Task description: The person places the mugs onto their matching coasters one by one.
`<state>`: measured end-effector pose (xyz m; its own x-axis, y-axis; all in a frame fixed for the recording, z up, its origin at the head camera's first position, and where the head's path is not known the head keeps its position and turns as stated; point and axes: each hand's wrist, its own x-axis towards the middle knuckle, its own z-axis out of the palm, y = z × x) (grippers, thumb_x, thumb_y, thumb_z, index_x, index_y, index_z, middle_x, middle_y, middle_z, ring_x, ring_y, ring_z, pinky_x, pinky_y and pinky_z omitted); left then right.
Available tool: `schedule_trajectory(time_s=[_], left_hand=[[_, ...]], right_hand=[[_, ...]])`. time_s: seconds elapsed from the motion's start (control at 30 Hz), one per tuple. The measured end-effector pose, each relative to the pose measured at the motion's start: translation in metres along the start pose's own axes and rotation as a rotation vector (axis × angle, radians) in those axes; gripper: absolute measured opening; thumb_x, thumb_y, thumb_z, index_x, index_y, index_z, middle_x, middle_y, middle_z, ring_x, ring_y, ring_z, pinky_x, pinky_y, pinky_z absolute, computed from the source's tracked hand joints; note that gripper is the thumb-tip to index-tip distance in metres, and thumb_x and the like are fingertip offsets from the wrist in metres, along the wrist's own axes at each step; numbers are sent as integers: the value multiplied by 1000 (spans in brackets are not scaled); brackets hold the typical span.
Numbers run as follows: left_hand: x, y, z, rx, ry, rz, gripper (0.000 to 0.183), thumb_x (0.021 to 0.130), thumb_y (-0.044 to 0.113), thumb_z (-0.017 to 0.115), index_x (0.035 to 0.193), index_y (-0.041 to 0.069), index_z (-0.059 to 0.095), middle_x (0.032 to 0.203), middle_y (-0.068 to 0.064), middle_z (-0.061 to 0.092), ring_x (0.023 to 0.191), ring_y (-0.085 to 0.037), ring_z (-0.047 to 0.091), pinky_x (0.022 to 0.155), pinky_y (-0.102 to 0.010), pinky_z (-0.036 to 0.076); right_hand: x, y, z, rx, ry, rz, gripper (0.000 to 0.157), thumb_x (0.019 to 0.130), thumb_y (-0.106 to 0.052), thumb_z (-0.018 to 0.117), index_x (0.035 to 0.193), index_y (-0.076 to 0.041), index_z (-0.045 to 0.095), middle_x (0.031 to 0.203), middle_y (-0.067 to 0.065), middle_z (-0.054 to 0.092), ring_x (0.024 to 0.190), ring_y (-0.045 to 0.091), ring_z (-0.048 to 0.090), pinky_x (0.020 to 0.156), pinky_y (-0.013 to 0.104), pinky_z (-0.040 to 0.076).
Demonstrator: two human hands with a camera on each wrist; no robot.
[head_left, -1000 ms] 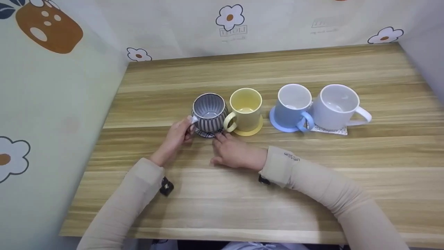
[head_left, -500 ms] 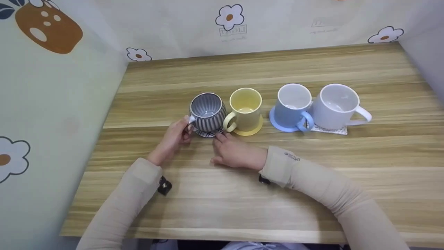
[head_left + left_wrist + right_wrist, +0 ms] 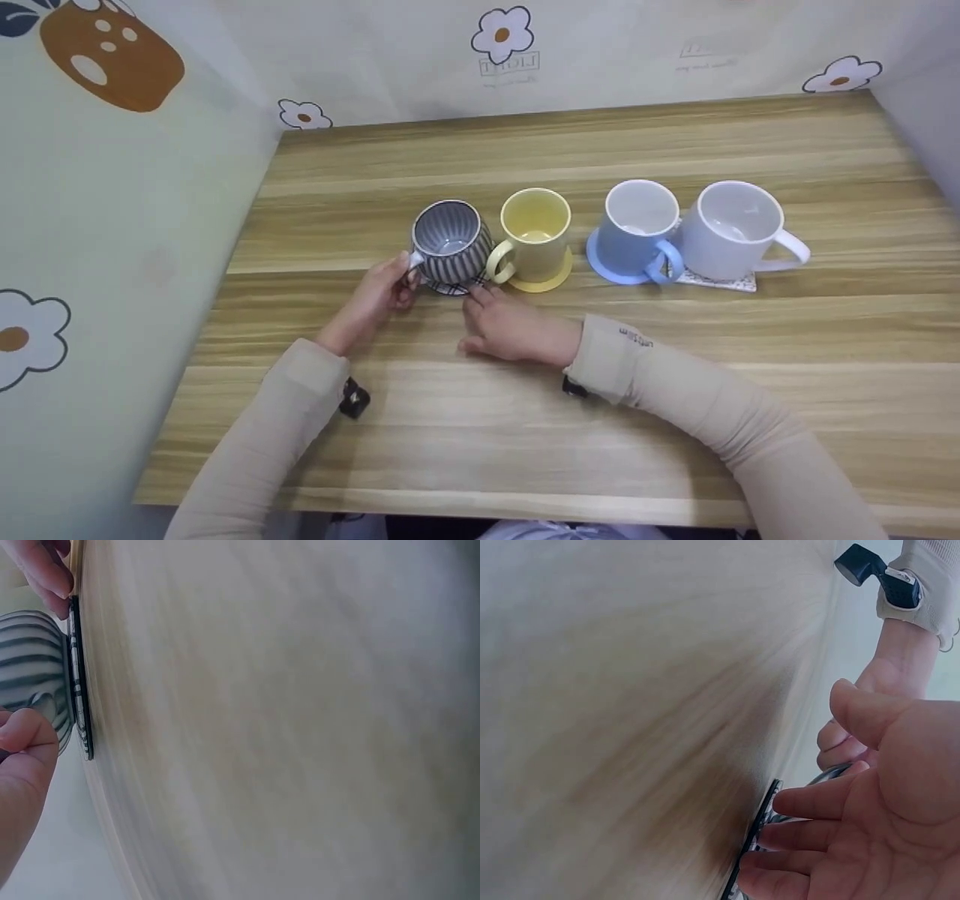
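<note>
My left hand (image 3: 381,289) pinches the handle of a grey-and-white striped mug (image 3: 453,259), the leftmost in a row of mugs. Beneath that mug lies a round black-and-white plaid coaster (image 3: 448,289); in the left wrist view the coaster (image 3: 78,682) shows edge-on against the mug's base. The right hand (image 3: 510,322) rests on the table with its fingertips at the coaster's near right edge. Seen from the right wrist, the fingers (image 3: 802,836) are fairly straight and touch the coaster's rim. A yellow mug (image 3: 541,251) on a yellow coaster (image 3: 544,285) stands just to the right.
Farther right, a blue mug (image 3: 634,251) stands on a blue coaster (image 3: 596,259). Close beside it is a white mug (image 3: 720,251) on a square patterned coaster (image 3: 731,283). The wooden table (image 3: 465,435) meets patterned walls (image 3: 390,67) at the back and left.
The striped mug has shifted slightly to the left with the left hand on its handle. The right hand keeps its place at the coaster. The head view has moved a little.
</note>
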<state>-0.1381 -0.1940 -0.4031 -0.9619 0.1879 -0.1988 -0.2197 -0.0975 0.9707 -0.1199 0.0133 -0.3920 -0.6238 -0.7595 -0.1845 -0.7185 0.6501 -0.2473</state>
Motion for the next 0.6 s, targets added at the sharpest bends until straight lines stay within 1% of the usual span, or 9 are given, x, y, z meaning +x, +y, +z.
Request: schedule_trajectory(time_s=[0.1, 0.33, 0.6], left_hand=[[-1, 0, -1, -1, -11, 0, 38, 101, 21, 30, 67, 11, 46, 65, 2, 43, 50, -7, 32, 48, -19, 25], [-1, 0, -3, -30, -68, -37, 39, 101, 20, 28, 67, 11, 47, 63, 3, 43, 50, -6, 31, 48, -18, 23], [-1, 4, -2, -23, -82, -72, 40, 101, 20, 28, 67, 11, 46, 64, 3, 43, 50, -6, 31, 48, -19, 23]], right_hand=[[0, 0, 1, 3, 2, 3, 71, 90, -45, 50, 131, 12, 38, 139, 30, 33, 132, 38, 28, 111, 43, 19], [0, 0, 3, -25, 22, -12, 69, 90, -44, 50, 130, 12, 40, 137, 30, 36, 130, 38, 32, 109, 44, 24], [0, 2, 3, -10, 16, -21, 70, 91, -45, 49, 130, 13, 39, 137, 30, 35, 131, 38, 30, 110, 45, 22]])
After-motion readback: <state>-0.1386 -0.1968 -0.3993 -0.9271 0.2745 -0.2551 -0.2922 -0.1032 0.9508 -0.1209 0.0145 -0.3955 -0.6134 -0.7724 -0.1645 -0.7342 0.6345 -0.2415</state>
